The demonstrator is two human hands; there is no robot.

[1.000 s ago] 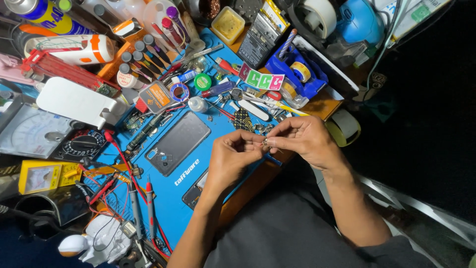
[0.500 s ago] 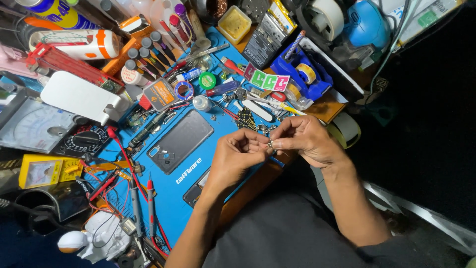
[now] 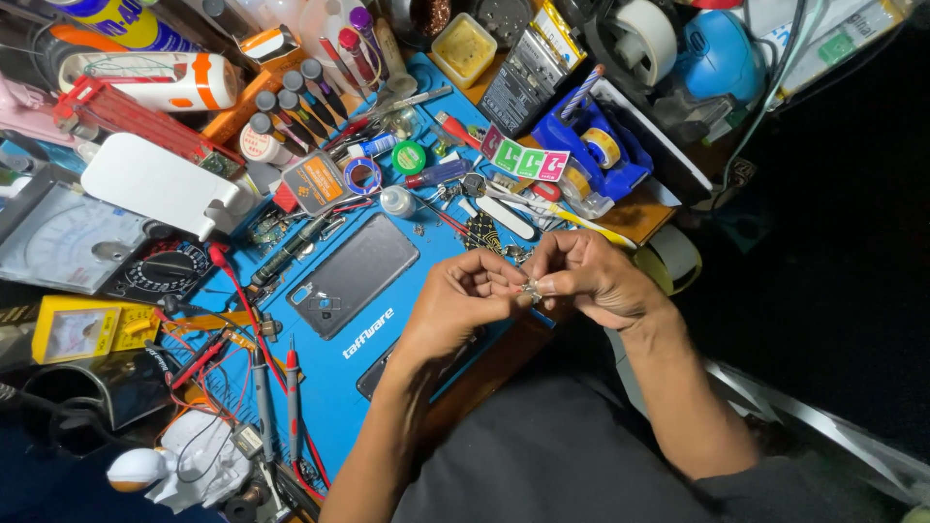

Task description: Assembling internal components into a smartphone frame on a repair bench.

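Observation:
My left hand (image 3: pixel 457 302) and my right hand (image 3: pixel 587 278) meet above the near right corner of a blue work mat (image 3: pixel 329 373). Between their fingertips they pinch a tiny silvery metal part (image 3: pixel 530 288); what it is exactly is too small to tell. A dark phone (image 3: pixel 352 274) lies face down on the mat just left of my left hand. A second dark flat device (image 3: pixel 376 380) sits partly hidden under my left wrist.
Red and black probe leads (image 3: pixel 276 387) lie along the mat's left side. An analog meter (image 3: pixel 53 237), a yellow meter (image 3: pixel 73 327) and a white curved stand (image 3: pixel 155 184) crowd the left. Screwdrivers (image 3: pixel 291 97), tape rolls (image 3: pixel 641 34) and a blue holder (image 3: pixel 591 145) fill the back.
Both hands stay together on the small part, with only slight finger movement. The view has shifted a little, so the bench items sit slightly differently in frame.

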